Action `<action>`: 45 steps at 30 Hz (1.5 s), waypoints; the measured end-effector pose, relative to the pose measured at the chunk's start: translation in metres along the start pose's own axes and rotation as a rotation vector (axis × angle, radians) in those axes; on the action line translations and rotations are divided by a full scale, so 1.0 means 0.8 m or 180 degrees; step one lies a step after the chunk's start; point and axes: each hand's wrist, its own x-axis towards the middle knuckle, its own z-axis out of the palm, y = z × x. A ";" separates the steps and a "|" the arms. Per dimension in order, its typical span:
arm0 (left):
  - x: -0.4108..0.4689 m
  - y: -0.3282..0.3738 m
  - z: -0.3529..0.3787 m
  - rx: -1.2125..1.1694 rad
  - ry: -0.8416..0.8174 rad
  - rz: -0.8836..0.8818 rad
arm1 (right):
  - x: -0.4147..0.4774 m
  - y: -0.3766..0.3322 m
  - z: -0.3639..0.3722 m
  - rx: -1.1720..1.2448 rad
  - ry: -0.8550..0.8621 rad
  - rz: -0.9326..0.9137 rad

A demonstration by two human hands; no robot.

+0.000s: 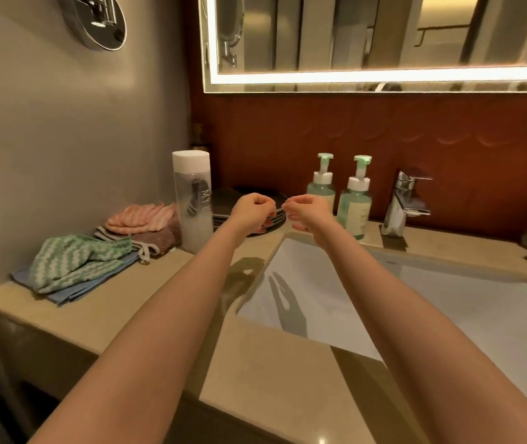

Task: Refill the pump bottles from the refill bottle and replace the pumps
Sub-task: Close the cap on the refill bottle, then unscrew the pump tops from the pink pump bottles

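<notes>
Pump bottles point(321, 187), two, green-tinted, pumps fitted, stood at the back of the surface point(146, 302) between sink point(448, 315) and tap point(404, 203); the tall clear refill bottle point(193, 200), white-capped and lettered "MY", stood to their left beside folded cloths point(76, 267). Left hand point(253, 212) and right hand point(307, 210) hung loosely curled and empty over the surface, touching nothing, so the task looked unstarted, and the next move would call for unscrewing a pump. Pump-bottle labels were too blurred to read.
</notes>
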 end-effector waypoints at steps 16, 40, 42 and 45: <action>-0.041 0.094 0.206 -0.0523 -0.1537 0.0329 | -0.092 0.012 -0.212 0.0098 0.1463 0.0431; -0.218 0.192 0.520 -0.0545 -0.2408 0.0674 | -0.267 0.065 -0.529 -0.0737 0.3283 0.0095; -0.227 0.199 0.538 -0.0525 -0.2454 0.0749 | -0.277 0.068 -0.549 -0.0664 0.3446 0.0072; -0.232 0.205 0.557 -0.0487 -0.2519 0.0814 | -0.278 0.079 -0.571 -0.0641 0.3530 0.0116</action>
